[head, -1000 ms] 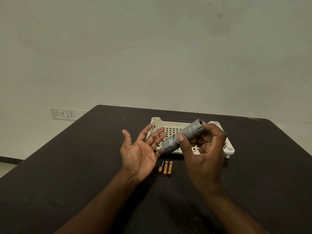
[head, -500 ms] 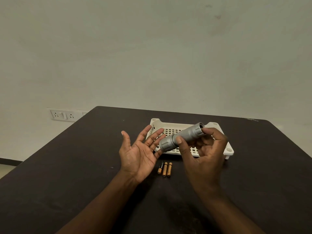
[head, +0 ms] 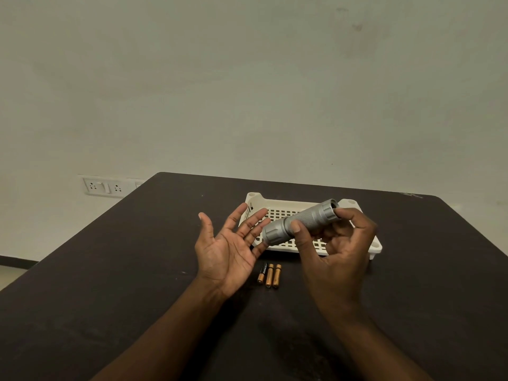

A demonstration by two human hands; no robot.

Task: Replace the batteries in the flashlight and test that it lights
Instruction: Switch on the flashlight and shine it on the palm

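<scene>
My right hand (head: pixel 336 251) grips a grey metal flashlight (head: pixel 310 217) by its knurled body, above the table. The flashlight lies tilted, its wider head end low at the left and its tail end high at the right. My left hand (head: pixel 229 243) is held palm up with fingers spread, its fingertips at the flashlight's head end. Three small batteries (head: pixel 269 274) lie side by side on the dark table (head: pixel 110 270) between my wrists.
A white slotted plastic tray (head: pixel 354 244) stands on the table behind my hands. Wall sockets (head: pixel 105 186) sit on the wall at the left, beyond the table's edge.
The flashlight's head end has tipped a little lower toward my left fingers. My left hand stays palm up. The batteries have not moved.
</scene>
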